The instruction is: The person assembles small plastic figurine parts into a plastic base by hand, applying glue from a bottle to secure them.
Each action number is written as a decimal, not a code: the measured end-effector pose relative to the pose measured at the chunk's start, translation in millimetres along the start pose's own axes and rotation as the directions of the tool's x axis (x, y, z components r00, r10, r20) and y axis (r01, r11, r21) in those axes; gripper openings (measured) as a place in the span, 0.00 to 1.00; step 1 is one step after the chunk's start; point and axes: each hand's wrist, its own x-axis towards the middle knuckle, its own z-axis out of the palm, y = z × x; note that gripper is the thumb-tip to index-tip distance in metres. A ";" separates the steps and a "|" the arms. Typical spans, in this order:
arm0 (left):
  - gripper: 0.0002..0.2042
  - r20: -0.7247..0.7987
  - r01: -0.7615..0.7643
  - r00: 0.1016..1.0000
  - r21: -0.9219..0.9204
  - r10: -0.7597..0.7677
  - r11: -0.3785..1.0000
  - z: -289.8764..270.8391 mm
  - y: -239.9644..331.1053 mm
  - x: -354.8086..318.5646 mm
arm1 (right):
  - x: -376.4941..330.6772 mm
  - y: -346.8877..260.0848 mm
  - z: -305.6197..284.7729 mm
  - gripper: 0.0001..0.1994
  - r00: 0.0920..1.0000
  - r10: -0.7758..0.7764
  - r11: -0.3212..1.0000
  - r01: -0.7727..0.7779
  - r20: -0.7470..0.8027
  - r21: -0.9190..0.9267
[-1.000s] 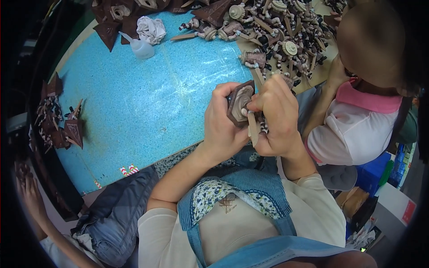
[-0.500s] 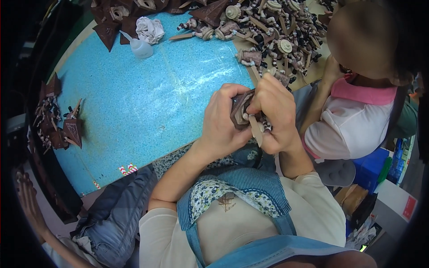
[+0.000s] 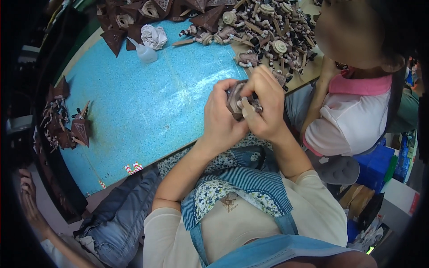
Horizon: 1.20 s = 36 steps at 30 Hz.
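My left hand (image 3: 219,114) is wrapped round a dark brown, angular hollow piece (image 3: 233,100) held over the table's near edge. My right hand (image 3: 267,102) grips a small figurine part (image 3: 243,104) with pale ends and a flat tan strip, right at the opening of the brown piece. Fingers hide much of both, so I cannot tell whether the parts are joined. Just beyond my hands, a brownish barrel-shaped figurine (image 3: 246,59) lies at the edge of a big heap of figurine parts (image 3: 286,33).
On the blue table top (image 3: 134,102) stand a white squeeze bottle (image 3: 145,53) and crumpled white cloth (image 3: 153,36). Brown pyramid pieces (image 3: 114,40) lie at the back. Assembled-looking pieces (image 3: 80,129) sit at the left edge. A co-worker (image 3: 351,107) sits close on the right.
Both hands have shifted slightly up in the picture. My right hand has turned, and the tan strip now points less downward. The surroundings have shifted slightly with my head.
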 end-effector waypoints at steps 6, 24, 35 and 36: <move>0.28 0.012 0.017 1.000 0.037 -0.017 0.999 -0.3 2.6 -1.3 | 3.4 7.2 -5.1 0.09 0.992 -0.059 0.997 0.052 0.112 0.064; 0.32 0.001 -0.024 1.000 -0.078 0.024 0.997 -21.9 14.8 -2.0 | 11.2 -20.3 -4.5 0.13 0.986 -0.132 0.986 0.120 0.099 0.113; 0.33 0.455 0.502 0.861 -0.684 -0.229 0.529 -62.4 16.4 -6.0 | 44.5 -17.9 -34.2 0.38 0.773 0.091 0.844 -0.395 0.627 0.364; 0.33 0.596 0.615 0.784 -0.706 -0.174 0.351 -66.7 17.2 -8.8 | 50.1 -11.4 -33.1 0.36 0.832 -0.098 0.899 -0.162 0.546 0.408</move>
